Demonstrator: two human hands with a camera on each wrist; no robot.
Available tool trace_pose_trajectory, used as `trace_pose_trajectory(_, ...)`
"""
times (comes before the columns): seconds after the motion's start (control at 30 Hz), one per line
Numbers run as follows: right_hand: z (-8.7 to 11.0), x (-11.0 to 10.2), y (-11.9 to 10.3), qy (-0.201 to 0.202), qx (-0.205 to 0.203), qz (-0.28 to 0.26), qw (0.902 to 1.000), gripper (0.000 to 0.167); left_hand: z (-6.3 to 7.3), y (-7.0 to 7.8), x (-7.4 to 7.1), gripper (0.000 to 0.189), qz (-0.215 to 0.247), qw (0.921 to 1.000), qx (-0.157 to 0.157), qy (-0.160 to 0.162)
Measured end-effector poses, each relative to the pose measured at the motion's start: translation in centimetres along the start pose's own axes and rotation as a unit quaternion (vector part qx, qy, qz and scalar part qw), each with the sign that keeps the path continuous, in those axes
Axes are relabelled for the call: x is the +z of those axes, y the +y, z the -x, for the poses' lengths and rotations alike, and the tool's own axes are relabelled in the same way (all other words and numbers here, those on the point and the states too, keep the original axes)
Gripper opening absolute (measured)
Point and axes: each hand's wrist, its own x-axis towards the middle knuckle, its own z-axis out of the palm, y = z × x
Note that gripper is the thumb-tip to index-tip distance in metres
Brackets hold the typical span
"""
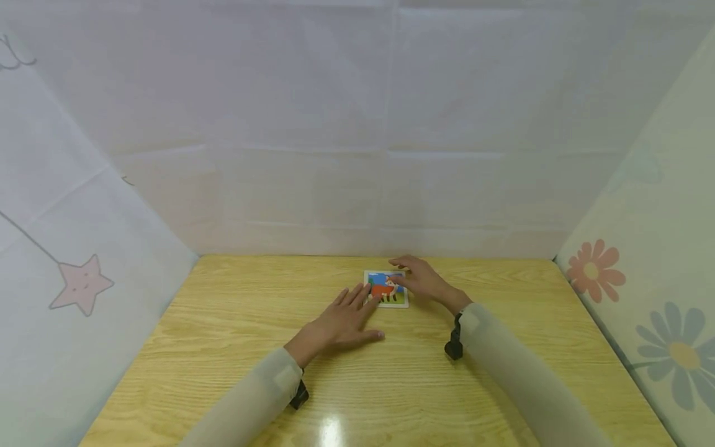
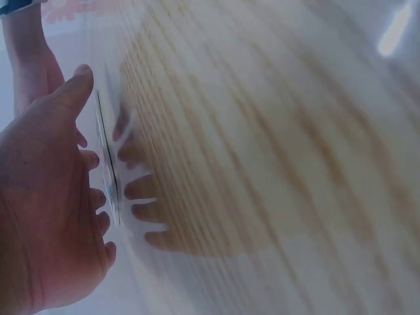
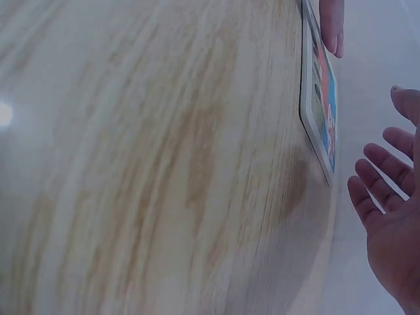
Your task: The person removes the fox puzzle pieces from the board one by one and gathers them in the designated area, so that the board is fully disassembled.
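A small square picture board (image 1: 398, 298) with a white border lies flat on the table; its picture shows an orange fox under blue sky on green ground. My left hand (image 1: 343, 320) is spread palm down, with its fingertips over the board's left edge and its thumb out to the side. Over the board's right edge hovers my right hand (image 1: 427, 282), fingers loosely bent, thumb apart. From the right wrist view, this hand (image 3: 394, 210) holds nothing and hangs above the board (image 3: 323, 98). The left wrist view shows the board edge-on, partly behind the left hand (image 2: 46, 197).
The wooden table (image 1: 234, 310) ends against a white cloth wall (image 1: 301, 186) just behind the board. Cloth side panels flank it, one with a pink star (image 1: 82, 285), the other with printed flowers (image 1: 594, 271). Black wrist cameras (image 1: 454, 346) sit under both sleeves.
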Motion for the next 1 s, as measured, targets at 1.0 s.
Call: trace_pose_trajectory(1.0, -2.4, 0.7, 0.3, -0.020, -0.026, -0.007, 0.9994, 0.042, -0.2, -0.2, -0.2, 0.093, 0.000, 0.9997, 0.008, -0.022)
